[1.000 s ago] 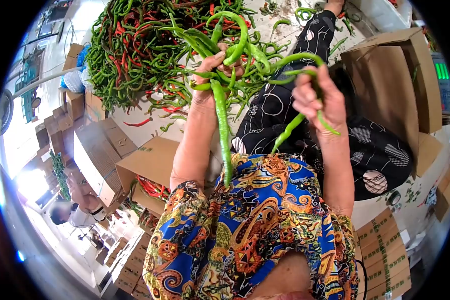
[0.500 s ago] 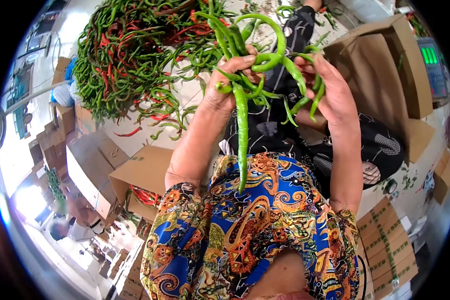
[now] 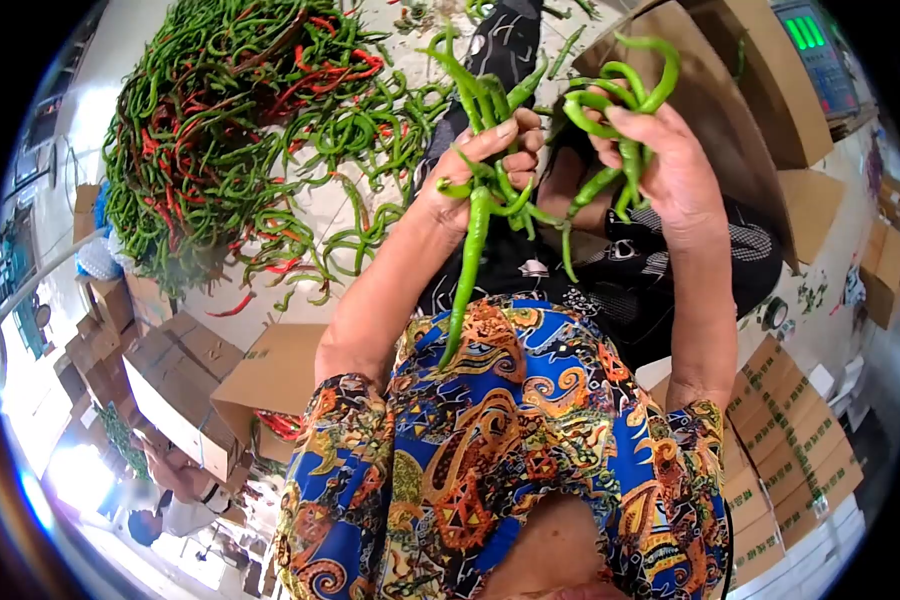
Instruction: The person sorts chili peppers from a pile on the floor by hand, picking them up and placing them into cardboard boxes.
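Note:
My left hand (image 3: 485, 165) is closed around a bunch of green chili peppers (image 3: 473, 235); one long pepper hangs down over my shirt and others stick up past the thumb. In my right hand (image 3: 662, 160) is a second, smaller bunch of green chili peppers (image 3: 630, 100), some curled, their ends pointing up and down from the fingers. The two bunches are held apart in front of my lap. Beyond my left arm, loose green and red chilies lie around a large chili pile (image 3: 210, 140) on the floor.
At my right stands an open cardboard box (image 3: 710, 110), with a scale display (image 3: 805, 35) lit green behind it. Another open box (image 3: 270, 375) with red chilies is at my left. Flat printed cartons (image 3: 790, 440) lie at lower right. Another person (image 3: 175, 500) is at far lower left.
My right hand has drawn away from the left, carrying a curled green chili that lay across the left bunch. The view has shifted, so the pile sits lower and farther left.

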Available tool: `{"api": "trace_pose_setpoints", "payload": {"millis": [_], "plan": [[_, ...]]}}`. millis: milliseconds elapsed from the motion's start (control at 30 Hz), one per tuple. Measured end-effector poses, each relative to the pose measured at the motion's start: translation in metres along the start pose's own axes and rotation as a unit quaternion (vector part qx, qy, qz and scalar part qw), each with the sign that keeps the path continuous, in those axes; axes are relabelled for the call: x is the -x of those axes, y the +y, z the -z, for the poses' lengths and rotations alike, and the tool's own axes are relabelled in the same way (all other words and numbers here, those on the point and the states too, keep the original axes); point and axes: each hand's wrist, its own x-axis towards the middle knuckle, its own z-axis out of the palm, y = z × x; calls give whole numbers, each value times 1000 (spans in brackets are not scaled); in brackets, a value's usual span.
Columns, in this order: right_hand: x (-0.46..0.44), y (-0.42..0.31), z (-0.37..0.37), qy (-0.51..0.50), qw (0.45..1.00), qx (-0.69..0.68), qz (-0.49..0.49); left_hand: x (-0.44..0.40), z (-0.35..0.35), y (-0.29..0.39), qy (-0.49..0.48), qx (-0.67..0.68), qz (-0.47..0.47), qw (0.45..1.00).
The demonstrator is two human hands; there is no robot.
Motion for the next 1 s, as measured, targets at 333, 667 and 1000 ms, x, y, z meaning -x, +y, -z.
{"api": "trace_pose_setpoints", "payload": {"millis": [333,667,1000], "plan": [[8,-9,17,-76,981,-171,57,-5,3,-13,-20,39,22,999],[37,-58,40,-90,960,-218,148,-11,3,-12,-19,46,39,998],[53,-77,48,-61,975,-83,199,-14,11,-18,-4,15,40,999]]}}
